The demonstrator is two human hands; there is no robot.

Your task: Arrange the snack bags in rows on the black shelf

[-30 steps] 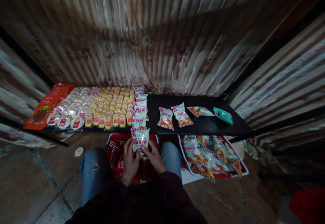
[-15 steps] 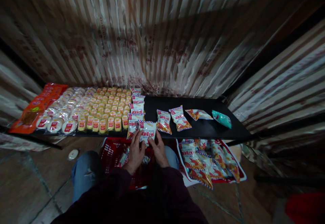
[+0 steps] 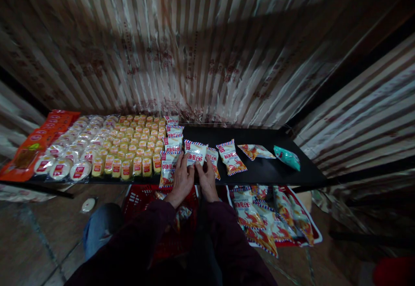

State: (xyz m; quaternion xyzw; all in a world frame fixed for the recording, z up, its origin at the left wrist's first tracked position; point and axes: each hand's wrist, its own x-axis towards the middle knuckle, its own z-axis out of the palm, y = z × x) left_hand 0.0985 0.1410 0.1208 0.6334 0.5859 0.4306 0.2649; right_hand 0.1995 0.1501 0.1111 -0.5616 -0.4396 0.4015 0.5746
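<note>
Between my two hands is a white snack bag with red lettering and a striped top edge. My left hand grips its lower left side, my right hand its lower right, fingers closed on it. The bag is over the black shelf near the front edge, its lower part hidden by my fingers. Just left, a column of like snack bags runs from front to back. Behind my right hand another like bag lies partly covered, with one more snack bag beside it.
Rows of yellow wrapped cakes, round white wrapped cakes and an orange packet fill the shelf's left. A tilted snack bag and a green packet lie right. Below stand two red baskets holding bags.
Both hands have moved the held snack bag forward and slightly right, from the shelf's front edge to farther over it. It now partly covers the bag behind. The view has shifted slightly.
</note>
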